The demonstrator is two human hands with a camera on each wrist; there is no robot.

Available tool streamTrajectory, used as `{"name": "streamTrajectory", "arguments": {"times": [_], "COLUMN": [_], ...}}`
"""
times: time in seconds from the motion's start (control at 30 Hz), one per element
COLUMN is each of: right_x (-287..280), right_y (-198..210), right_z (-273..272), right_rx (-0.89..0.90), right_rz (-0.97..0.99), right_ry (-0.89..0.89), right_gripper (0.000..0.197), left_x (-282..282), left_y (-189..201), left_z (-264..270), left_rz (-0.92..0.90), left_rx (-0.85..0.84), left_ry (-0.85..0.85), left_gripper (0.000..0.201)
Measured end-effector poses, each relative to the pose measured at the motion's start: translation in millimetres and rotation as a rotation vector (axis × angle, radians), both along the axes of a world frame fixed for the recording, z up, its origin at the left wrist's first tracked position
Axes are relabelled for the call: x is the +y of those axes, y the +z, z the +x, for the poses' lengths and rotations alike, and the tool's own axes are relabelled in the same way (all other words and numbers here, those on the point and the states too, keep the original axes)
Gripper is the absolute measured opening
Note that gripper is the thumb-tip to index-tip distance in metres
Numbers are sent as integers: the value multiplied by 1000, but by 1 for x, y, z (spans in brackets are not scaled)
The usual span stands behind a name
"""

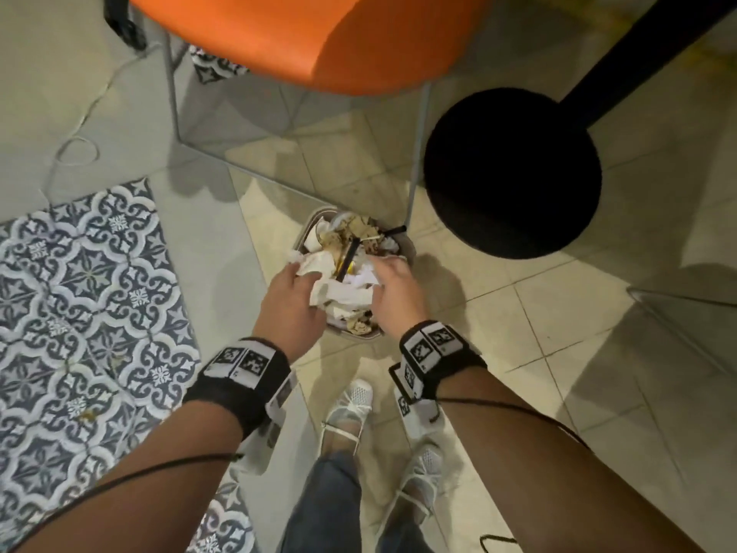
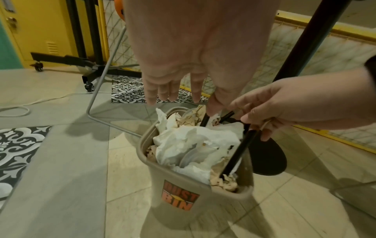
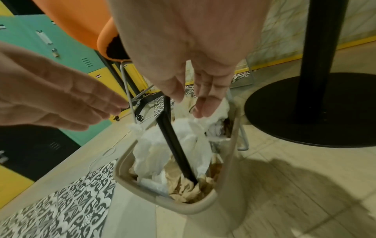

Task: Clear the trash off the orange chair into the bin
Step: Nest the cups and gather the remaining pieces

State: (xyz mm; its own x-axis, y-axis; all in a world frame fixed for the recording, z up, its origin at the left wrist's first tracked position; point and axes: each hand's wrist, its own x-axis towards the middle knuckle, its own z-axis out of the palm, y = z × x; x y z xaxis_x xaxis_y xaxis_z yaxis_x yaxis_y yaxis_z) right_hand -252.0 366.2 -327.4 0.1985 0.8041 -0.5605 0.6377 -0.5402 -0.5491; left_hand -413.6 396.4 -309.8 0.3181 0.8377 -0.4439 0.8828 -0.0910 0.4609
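The beige dust bin (image 1: 315,212) stands on the floor in front of the orange chair (image 1: 303,33), heaped with crumpled white tissues (image 1: 339,293), brown paper and a black straw (image 1: 347,259). My left hand (image 1: 303,273) hovers over the bin's left side with straight fingers (image 2: 162,95) and holds nothing. Over the right side, my right hand (image 1: 383,269) hangs with relaxed fingers (image 3: 205,106) brushing the tissues (image 3: 154,145). The straw (image 3: 175,145) leans up beside its thumb, ungripped. No trash shows on the part of the seat I see.
A black round table base (image 1: 512,173) sits right of the bin, its pole rising to the upper right. The chair's thin metal legs (image 1: 416,153) frame the bin. Patterned tiles (image 1: 79,293) and a white cable (image 1: 75,145) lie left. My white shoes (image 1: 351,409) stand just behind the bin.
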Motion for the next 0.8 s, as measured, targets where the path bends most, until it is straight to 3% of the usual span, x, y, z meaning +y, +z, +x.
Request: {"name": "streamTrajectory", "arguments": {"times": [0.2,0.4,0.53,0.67,0.8], "right_x": [-56,-165,-257,-359,-469], "right_y": [70,118,148,172,173], "right_z": [54,139,204,258,309], "right_rx": [16,-29,-154,-358,-596], "right_rz": [-32,104,230,353,168], "right_ry": [-177,-590,-926,-1209,-1400], "right_gripper": [36,26,22,23,25], "left_x": [-30,-92,-153,-232,-310], "left_y": [62,121,150,154,156], "left_z": [56,187,275,349,414], "left_rz": [-17,-162,-255,-251,-274], "left_rx": [-100,-260,-336,-395,-340], "left_ry": [-106,-541,-757,-994,-1033], "left_gripper": [32,30,26,19,22]}}
